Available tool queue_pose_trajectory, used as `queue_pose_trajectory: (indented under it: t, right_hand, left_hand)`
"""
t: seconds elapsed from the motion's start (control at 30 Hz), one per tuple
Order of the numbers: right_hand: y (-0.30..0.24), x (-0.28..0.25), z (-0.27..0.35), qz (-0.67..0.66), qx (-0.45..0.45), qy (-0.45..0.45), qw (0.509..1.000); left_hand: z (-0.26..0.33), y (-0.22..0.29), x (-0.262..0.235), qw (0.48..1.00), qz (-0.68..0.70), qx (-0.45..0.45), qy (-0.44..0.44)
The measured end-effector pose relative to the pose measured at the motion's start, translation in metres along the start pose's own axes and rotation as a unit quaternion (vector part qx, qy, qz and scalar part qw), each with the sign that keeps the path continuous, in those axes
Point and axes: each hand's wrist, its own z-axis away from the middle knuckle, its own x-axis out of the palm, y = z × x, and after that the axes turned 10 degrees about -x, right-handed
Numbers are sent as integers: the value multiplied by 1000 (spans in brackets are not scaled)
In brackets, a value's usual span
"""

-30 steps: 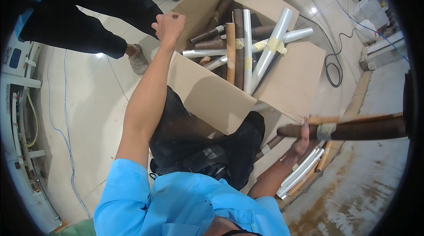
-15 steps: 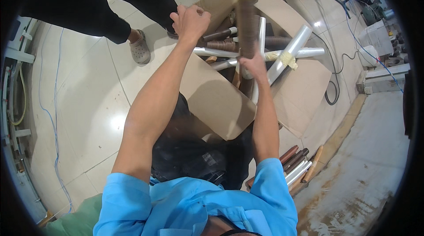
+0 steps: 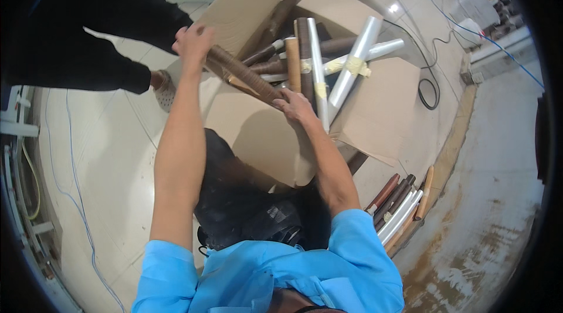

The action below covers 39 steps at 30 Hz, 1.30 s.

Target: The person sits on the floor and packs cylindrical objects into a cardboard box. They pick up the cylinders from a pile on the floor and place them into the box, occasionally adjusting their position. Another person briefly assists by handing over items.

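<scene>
A dark brown wood-grain roll [image 3: 246, 77] lies slantwise between my hands, over the near left part of an open cardboard box [image 3: 258, 131]. My left hand [image 3: 194, 46] is closed around its far left end. My right hand [image 3: 297, 106] grips its near right end, fingers wrapped round it. Beyond and beside my right hand, the box holds several rolls: a silvery white roll with yellow tape [image 3: 355, 65], a narrower white roll [image 3: 318, 67], a light wood-coloured roll [image 3: 293, 67] and more dark brown rolls [image 3: 304, 49].
On the floor to my right lies a row of rolls: reddish brown [image 3: 384, 191], dark brown, white [image 3: 402, 217] and light wood. Another person's black-trousered leg [image 3: 117, 67] and grey clog [image 3: 166, 90] are at the far left. A black cable [image 3: 431, 87] coils right of the box.
The brown roll, upright in my right hand before, is tilted down to the left. My left hand has moved left and taken its other end. My view has shifted slightly.
</scene>
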Motion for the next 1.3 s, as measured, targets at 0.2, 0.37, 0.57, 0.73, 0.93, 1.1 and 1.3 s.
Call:
queue_pose_trajectory:
  t: [0.2,0.37,0.57,0.73,0.93,1.1,1.3]
  right_hand:
    - [6,-3,-29,104,20,-57,993]
    - [2,-5,-10,145,73,-2,987]
    - [57,50,191,-93,32,551,829]
    - [149,117,300,-189,492,395,752]
    - [204,147,289,-246,495,342,760]
    - [219,121,286,-192,481,262,814]
    - [229,98,391,0,526,412,744]
  left_hand:
    - [-8,-26,1,991,-97,-82,28]
    - [20,3,17,945,-189,151,-222]
    - [84,2,67,788,-420,426,-149]
    - [90,26,78,731,-468,425,-256]
    - [79,63,62,742,-306,586,-113]
    - [57,75,40,764,-364,516,-133]
    - [29,89,6,791,-363,490,-57]
